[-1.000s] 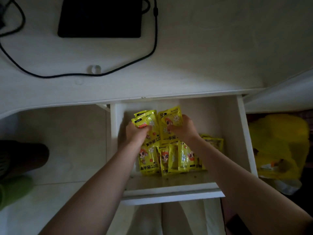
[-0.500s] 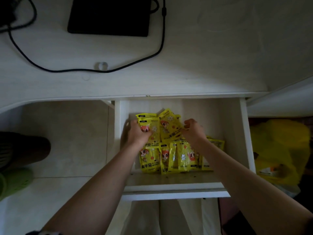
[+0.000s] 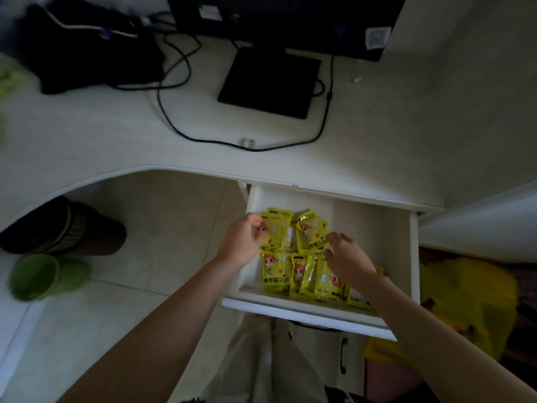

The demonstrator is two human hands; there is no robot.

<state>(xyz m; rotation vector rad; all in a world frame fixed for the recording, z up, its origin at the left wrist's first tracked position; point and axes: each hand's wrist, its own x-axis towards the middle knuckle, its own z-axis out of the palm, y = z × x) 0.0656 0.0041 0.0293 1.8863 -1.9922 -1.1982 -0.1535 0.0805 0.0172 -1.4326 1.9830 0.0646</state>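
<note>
Stacked in open drawer [image 3: 414,257] below tabletop [image 3: 116,135]: yellow packets [image 3: 308,274]. Left hand [image 3: 241,242] loosely curled at upper-left packet [image 3: 276,228] edge, grip unclear. Right hand [image 3: 347,255] spread, relaxed, over packets, holding nothing.

both bare forearms reach forward from the lower edge, drawing slightly toward each other. the left grip [image 3: 242,242] shows its back, wrist straight, its fingers [image 3: 253,225] curled inward. whether they pinch anything cannot be told. the right grip [image 3: 347,257] is palm down with its wrist bent a little inward, its fingers [image 3: 338,240] spread and loosely bent, holding nothing. the two grips are near each other but apart.
</note>
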